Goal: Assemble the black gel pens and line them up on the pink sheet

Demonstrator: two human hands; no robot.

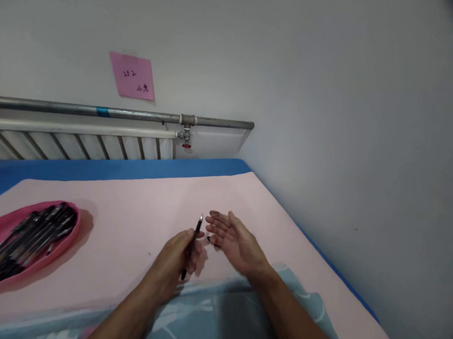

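Note:
My left hand is closed around a black pen, which slants up to the right with its pale tip uppermost. To the right of it, my right hand is turned palm inward with its fingers apart, a short gap from the pen. A small black piece shows at the tip of its lowest finger; whether the finger touches it or it lies on the pink surface I cannot tell. On the left stands a pink basin with many black pens lying in it.
A pink sheet covers the tabletop, with a blue border at the back. Light blue patterned cloth lies at the near edge. Behind are a radiator, a metal pipe and a wall on the right.

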